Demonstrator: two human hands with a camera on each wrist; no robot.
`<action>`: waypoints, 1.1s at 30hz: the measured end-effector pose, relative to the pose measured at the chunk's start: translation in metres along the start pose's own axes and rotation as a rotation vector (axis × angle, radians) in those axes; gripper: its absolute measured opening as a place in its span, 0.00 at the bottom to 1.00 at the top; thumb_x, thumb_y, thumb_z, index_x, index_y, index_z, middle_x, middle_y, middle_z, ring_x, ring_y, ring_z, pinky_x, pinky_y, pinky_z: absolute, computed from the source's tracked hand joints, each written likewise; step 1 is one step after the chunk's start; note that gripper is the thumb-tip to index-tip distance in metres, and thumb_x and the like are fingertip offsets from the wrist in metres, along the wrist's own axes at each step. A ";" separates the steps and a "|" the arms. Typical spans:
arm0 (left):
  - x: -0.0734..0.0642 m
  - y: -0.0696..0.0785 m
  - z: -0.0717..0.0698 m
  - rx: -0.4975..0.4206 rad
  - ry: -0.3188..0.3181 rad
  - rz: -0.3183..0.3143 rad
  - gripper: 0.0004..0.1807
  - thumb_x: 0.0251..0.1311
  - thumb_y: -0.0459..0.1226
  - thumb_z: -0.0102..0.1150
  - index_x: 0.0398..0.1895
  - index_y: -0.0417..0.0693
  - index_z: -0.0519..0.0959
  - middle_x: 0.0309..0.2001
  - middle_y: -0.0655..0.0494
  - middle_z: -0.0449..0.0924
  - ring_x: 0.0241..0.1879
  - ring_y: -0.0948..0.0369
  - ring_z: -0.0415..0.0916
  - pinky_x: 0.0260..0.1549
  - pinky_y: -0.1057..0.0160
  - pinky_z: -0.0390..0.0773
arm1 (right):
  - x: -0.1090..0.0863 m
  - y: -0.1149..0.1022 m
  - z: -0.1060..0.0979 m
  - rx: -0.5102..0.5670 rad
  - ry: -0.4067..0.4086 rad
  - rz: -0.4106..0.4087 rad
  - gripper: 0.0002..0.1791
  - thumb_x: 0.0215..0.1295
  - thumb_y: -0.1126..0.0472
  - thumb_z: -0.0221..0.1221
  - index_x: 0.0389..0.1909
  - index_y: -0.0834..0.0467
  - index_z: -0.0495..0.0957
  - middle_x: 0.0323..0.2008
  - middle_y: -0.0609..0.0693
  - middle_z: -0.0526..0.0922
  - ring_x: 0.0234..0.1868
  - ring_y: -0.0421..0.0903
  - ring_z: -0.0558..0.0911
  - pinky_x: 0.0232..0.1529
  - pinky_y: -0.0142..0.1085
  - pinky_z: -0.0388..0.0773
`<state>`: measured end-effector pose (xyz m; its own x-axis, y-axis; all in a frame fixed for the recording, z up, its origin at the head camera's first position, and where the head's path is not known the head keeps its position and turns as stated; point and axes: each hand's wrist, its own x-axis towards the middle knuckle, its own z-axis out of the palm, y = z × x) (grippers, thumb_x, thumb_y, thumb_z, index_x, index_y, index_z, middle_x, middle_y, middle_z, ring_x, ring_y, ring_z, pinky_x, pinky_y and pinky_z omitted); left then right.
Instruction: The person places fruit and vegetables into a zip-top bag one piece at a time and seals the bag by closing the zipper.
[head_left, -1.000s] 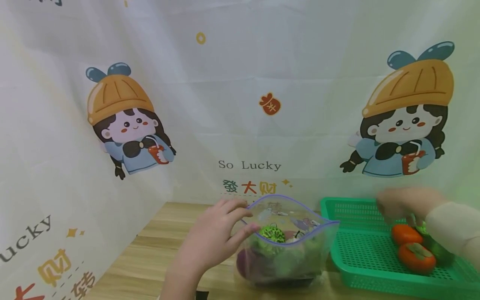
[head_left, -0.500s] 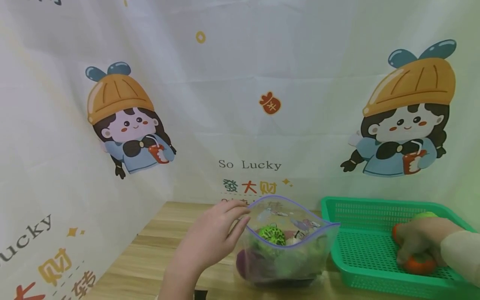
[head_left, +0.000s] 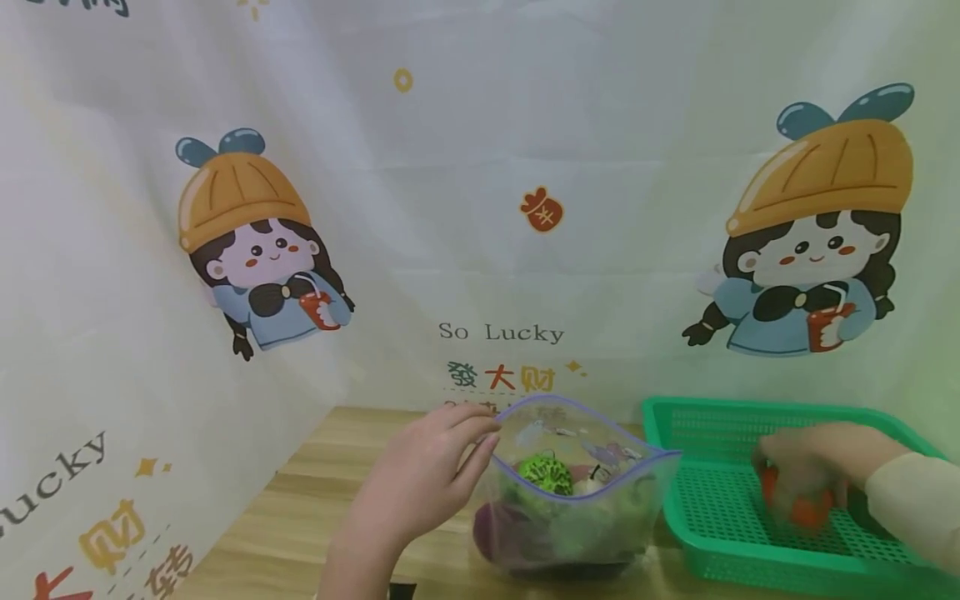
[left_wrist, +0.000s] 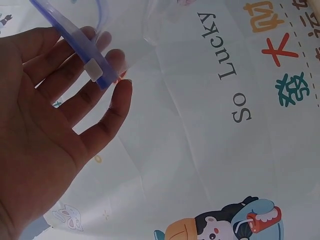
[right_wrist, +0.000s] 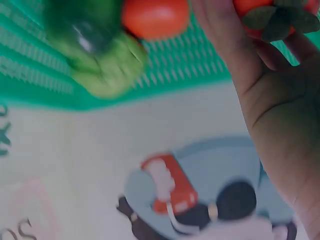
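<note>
My left hand (head_left: 423,475) holds the corner of a clear zip bag (head_left: 637,508) with a purple zip edge. In the left wrist view the zip edge (left_wrist: 80,45) with its white slider lies between thumb and fingers. The bag stands open-mouthed, with a bumpy green vegetable (head_left: 546,473), a dark purple one (head_left: 498,533) and a whitish one inside. Over the green basket (head_left: 720,558) my right hand (head_left: 810,462) grips an orange-red persimmon (head_left: 806,508); its leafy cap shows in the right wrist view. Motion blurs that hand.
Another orange-red fruit (right_wrist: 155,19), a pale green vegetable (right_wrist: 110,65) and a dark green one (right_wrist: 82,27) lie in the basket. The basket stands right of the bag on a wooden table (head_left: 300,500). A printed cloth (head_left: 375,250) hangs behind.
My right hand came down into the basket, took hold of the persimmon and has moved left with it. The left hand stays at the bag's corner, its thumb drawn back slightly.
</note>
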<state>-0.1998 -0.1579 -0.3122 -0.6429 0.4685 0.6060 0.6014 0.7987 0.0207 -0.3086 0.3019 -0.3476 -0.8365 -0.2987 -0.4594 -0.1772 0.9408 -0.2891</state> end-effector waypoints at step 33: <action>0.003 -0.001 -0.001 -0.143 -0.069 -0.069 0.16 0.78 0.41 0.59 0.61 0.46 0.84 0.63 0.53 0.84 0.65 0.52 0.81 0.68 0.50 0.81 | -0.075 -0.228 -0.031 -0.448 0.354 -0.751 0.31 0.62 0.52 0.76 0.66 0.42 0.79 0.61 0.40 0.80 0.54 0.41 0.79 0.52 0.36 0.85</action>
<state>-0.2016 -0.1574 -0.3102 -0.7130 0.4436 0.5431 0.6132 0.7701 0.1760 -0.2219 0.1148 -0.2209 -0.5183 -0.8550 0.0190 -0.8552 0.5179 -0.0219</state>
